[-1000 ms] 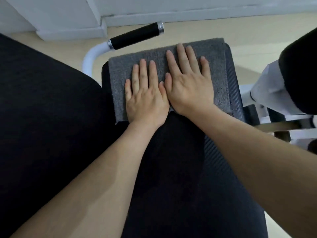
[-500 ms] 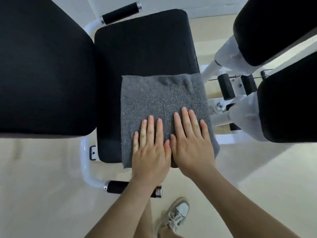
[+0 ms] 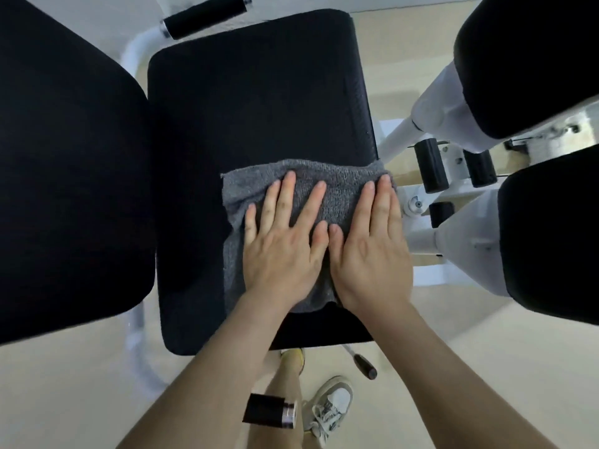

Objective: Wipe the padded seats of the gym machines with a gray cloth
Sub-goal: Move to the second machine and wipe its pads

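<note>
We see both hands pressed flat on the gray cloth (image 3: 337, 192), which lies on the near right part of the black padded seat (image 3: 252, 102); its right edge reaches the seat's right rim, and its far edge is bunched into a soft ridge. The left hand (image 3: 282, 251) is spread wide, palm down, fingers fanned over the cloth's left half and gripping nothing; the right hand (image 3: 372, 254) lies flat just beside it, fingers straight and close together along the cloth's right edge, thumbs of the two hands nearly touching. Left of the seat stands a large black back pad (image 3: 64, 173), touching or nearly touching the seat's left side; to the right are two more black pads (image 3: 528, 59) on a white frame (image 3: 431, 102), with short black rollers (image 3: 431, 170) between them. A black handle grip (image 3: 204, 17) shows at the far edge, and another (image 3: 269, 413) near us, below the seat; beside it we see a white sneaker (image 3: 334, 403) on the pale floor (image 3: 64, 400).
</note>
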A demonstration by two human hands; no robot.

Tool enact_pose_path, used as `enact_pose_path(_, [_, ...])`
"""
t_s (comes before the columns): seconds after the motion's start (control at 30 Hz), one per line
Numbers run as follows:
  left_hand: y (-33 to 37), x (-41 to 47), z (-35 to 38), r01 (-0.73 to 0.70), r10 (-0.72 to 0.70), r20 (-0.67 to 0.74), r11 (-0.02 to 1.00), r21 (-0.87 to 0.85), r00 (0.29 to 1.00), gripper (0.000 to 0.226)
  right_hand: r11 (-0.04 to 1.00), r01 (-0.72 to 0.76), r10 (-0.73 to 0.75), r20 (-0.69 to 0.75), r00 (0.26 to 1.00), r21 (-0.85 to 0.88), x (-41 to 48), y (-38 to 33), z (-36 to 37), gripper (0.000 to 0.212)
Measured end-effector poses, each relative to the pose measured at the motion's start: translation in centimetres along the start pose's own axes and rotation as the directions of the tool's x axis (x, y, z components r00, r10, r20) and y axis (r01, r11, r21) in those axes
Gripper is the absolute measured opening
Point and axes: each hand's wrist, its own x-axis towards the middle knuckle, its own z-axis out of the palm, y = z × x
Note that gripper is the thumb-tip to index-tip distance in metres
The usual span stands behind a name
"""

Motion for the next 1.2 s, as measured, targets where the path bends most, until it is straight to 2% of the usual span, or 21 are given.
enact_pose_path(0.2, [0.9,11.7,-1.8,-0.049,0.046,-0.073,0.998,-0.039,0.996,0.05,0.978,-0.14,0.142,-0.004,0.99,0.154,11.0,-2.2,-1.8,0.066])
enact_pose_path(0.43, [1.4,18.1,-2.8,-0.047,0.041,-0.123,0.998,-0.042,0.991,0.048,0.952,-0.197,0.19,0.053,0.98,0.234,17.9,-2.6,-2.6,0.062])
enact_pose_path(0.73, [1.8,24.3,-4.1,0.043,-0.05,-0.174,0.998,-0.043,0.983,0.046,0.939,-0.103,0.078,0.089,0.993,0.328,25.1,-2.9,-3.5,0.062])
enact_pose_path(0.83, [1.9,25.9,-4.3,0.114,-0.123,-0.205,0.992,-0.053,0.971,0.044,0.936,-0.034,0.007,0.08,0.997,0.35,27.4,-2.8,-3.4,0.061])
enact_pose_path(0.93, [1.9,27.1,-4.7,0.189,-0.194,-0.244,0.981,-0.046,0.95,0.04,0.948,0.069,-0.092,0.059,0.994,0.31,29.6,-2.6,-3.0,0.057])
enact_pose_path(1.1, [2.1,28.3,-5.3,0.264,-0.267,-0.226,0.963,-0.045,0.937,0.036,0.969,0.196,-0.191,-0.045,0.98,0.149,31.5,-2.7,-2.9,0.056])
enact_pose_path(1.2, [1.8,29.0,-5.4,0.283,-0.283,-0.234,0.958,-0.034,0.93,0.038,0.962,0.182,-0.192,0.034,0.981,0.201,32.3,-2.8,-2.9,0.042])
